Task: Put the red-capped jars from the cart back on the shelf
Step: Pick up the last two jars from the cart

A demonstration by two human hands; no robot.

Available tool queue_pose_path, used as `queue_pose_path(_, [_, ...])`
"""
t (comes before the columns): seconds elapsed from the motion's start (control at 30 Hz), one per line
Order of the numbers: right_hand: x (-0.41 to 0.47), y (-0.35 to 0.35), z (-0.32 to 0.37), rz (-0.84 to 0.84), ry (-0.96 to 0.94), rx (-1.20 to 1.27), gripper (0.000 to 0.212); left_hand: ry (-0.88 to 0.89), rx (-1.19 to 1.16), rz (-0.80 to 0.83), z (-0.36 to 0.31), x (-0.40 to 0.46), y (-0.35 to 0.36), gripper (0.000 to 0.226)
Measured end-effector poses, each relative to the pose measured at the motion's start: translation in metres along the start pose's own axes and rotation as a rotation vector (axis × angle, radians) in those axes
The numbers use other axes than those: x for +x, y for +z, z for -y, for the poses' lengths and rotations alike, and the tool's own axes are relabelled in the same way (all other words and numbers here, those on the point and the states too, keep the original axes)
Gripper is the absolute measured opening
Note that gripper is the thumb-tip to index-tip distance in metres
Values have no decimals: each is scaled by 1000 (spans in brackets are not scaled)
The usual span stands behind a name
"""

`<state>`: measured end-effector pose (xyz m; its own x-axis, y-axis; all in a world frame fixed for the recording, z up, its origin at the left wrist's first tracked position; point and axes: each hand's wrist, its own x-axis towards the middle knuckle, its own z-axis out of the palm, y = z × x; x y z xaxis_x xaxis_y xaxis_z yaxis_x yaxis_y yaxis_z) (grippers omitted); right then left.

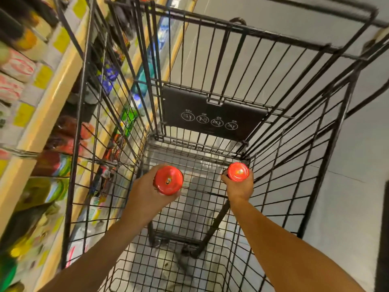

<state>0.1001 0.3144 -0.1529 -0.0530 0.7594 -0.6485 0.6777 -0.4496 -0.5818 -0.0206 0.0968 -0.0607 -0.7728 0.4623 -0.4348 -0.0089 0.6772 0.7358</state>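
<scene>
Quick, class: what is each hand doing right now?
Left hand: grips a red-capped jar inside the cart.
Right hand: grips another red-capped jar.

bright even light, motion-blurred shelf [42, 114] at left, wide-angle edge distortion

Black wire cart [212, 209] beside stocked wooden shelf [48, 114] on grey floor [347, 186]
</scene>
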Motion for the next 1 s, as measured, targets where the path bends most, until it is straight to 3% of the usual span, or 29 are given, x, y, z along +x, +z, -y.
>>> queue_pose_path(0.23, [-23, -4, -1, 67, -133, -81, 76, 37, 82, -38, -19, -16, -20, 70])
queue_pose_path(0.37, [-79, -13, 25, 155, -272, -100, 76, 19, 111, -75, -46, -41, -50, 76])
queue_pose_path(0.67, [-231, -83, 114, 380, -669, -127, 67, 82, -64, -267, -101, -133, -142, 72])
queue_pose_path(1.0, [-396, -167, 186, 470, -1034, -106, 72, 290, -73, -394, -157, -257, -238, 77])
